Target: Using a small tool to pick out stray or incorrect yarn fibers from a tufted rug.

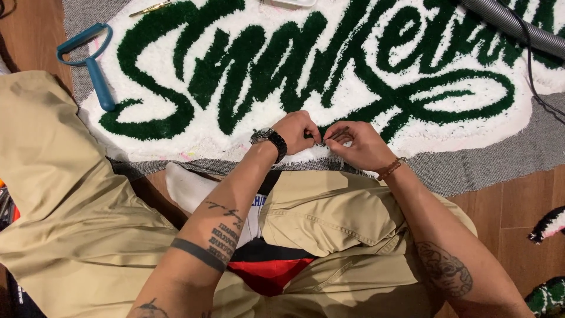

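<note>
Apparently both pinching, left hand and right hand meet at rug edge.

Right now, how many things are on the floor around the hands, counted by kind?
Tufted rug, white with green lettering: 1
Blue handled tool: 1
Grey ribbed hose: 1
Gold-coloured scissors, partly cut off by the edge: 1
Small tufted pieces at the right edge: 2
Total: 6
Both hands, left hand and right hand, pinch at the rug's near edge.

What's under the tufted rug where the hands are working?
Grey backing cloth shows beneath the white and green rug, over wood floor. Under the left hand and right hand, the rug edge is hidden.
</note>
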